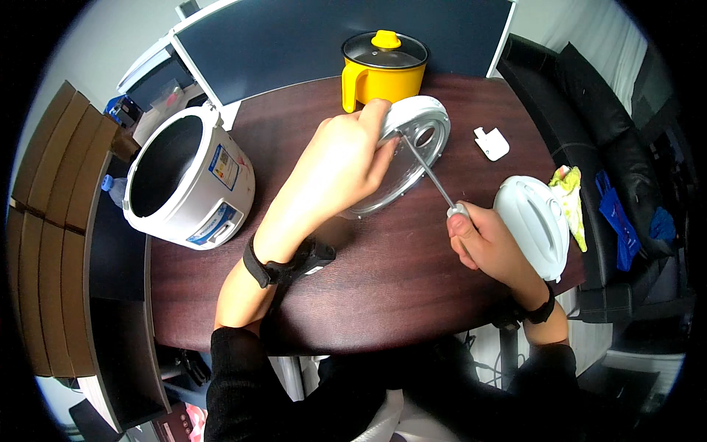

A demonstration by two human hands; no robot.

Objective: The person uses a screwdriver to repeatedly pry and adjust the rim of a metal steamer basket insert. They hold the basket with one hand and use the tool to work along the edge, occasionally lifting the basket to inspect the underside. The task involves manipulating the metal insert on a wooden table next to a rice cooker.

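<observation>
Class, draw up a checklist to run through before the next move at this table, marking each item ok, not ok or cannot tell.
1. Left hand grips the round lid part: ok.
2. Right hand holds the screwdriver by its handle: ok.
3. Screwdriver tip seated in a screw: cannot tell; too small to see.
4. Small white piece lies on the table, apart from both hands: ok.
5. White handled cover rests on the table: ok, right of the screwdriver.
6. Rice cooker covered: not ok; its top is open.
</observation>
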